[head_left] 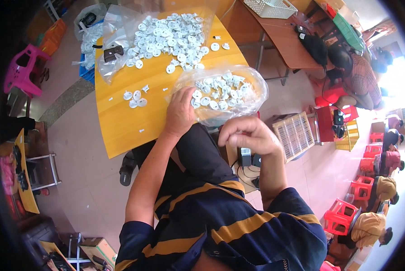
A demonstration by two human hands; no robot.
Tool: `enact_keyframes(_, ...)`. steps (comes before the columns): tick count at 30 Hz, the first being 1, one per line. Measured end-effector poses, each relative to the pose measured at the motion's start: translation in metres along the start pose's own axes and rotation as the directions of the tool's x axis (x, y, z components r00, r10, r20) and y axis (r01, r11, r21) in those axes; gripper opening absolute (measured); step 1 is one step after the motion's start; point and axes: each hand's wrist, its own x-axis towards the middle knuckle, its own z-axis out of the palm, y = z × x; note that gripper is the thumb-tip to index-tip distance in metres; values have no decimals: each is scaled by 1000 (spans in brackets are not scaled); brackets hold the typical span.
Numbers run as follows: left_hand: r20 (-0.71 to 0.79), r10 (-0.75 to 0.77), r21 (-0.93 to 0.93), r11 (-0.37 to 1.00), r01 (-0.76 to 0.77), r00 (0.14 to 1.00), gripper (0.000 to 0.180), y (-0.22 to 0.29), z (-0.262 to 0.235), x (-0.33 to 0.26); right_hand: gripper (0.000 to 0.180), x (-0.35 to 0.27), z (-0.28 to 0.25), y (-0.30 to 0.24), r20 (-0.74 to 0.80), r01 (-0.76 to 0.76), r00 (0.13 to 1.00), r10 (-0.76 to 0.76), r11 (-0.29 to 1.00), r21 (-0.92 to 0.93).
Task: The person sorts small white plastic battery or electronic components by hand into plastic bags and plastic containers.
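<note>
At the table's near right edge lies a clear plastic bag (257,100) with many small white round plastic parts (223,105) in it. My left hand (181,110) is closed at the bag's left rim, its fingertips against the film beside the parts. To the right of the bag, over my lap and off the table, hovers my right hand (252,135). Its fingers are curled toward the thumb; whatever they may hold is too small to make out. Several loose white parts (138,99) lie left of the bag. A large heap of them (168,38) covers the far side.
The yellow wooden table (125,128) ends just before my knees. A dark brown small case (113,53) sits by the heap on clear film. Below my right hand are a black box (244,158) and cables. A slatted rack (294,135) stands to the right; other people sit farther off.
</note>
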Motion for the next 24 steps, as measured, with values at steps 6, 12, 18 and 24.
enact_keyframes(6, 7, 17, -8, 1000, -17, 1000, 46, -3, 3, 1, 28, 38, 65, -64, 144, 468, 837, -527, 828, 309)
enact_keyframes(12, 12, 15, 31, 999, -15, 1000, 43, -6, 3, 2, 37, 64, 119, -97, 4, 628, 643, -766, 529, 571)
enact_keyframes(18, 14, 35, 39, 999, -36, 999, 43, -8, 7, 2, 55, 69, 111, -108, 62, 570, 621, -781, 504, 649)
enact_keyframes(24, 18, 35, 45, 998, -36, 999, 45, -9, 6, 0, 56, 68, 114, -107, 20, 563, 626, -779, 470, 680)
